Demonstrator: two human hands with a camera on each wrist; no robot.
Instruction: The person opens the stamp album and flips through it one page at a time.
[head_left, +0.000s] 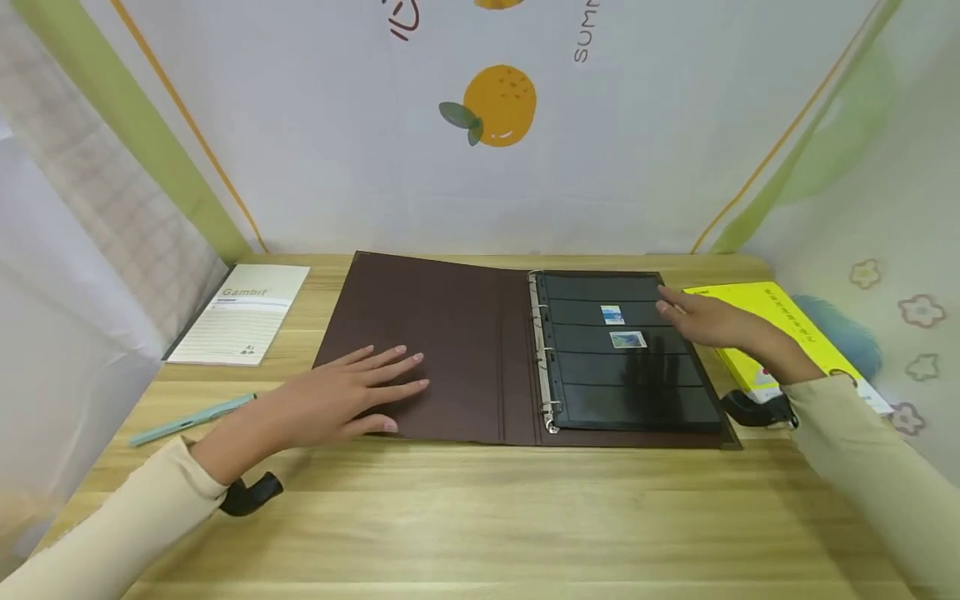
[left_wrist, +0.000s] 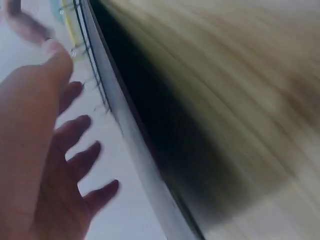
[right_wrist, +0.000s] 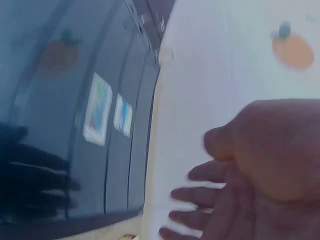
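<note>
Head view, left to right: notepad (head_left: 242,313) and a teal pen (head_left: 191,419) parked off to the side on the wooden table (head_left: 480,517), neither touched. Left hand (head_left: 341,396) flat on the inside of the brown cover, fingers straight and a bit spread, pressing it down. Binder (head_left: 450,350) already lying wide open, so that part looks done. Black pocket page (head_left: 630,354) sitting on the rings, only two stamps (head_left: 620,327) tucked in, one per strip in the upper rows, remaining strips bare, so probably plenty left to fill. Right hand (head_left: 708,321) at the page's upper right edge, fingers loosely extended, holding nothing. Yellow box (head_left: 780,333) just beside it, contents impossible to tell. Wrist views mostly blur.
</note>
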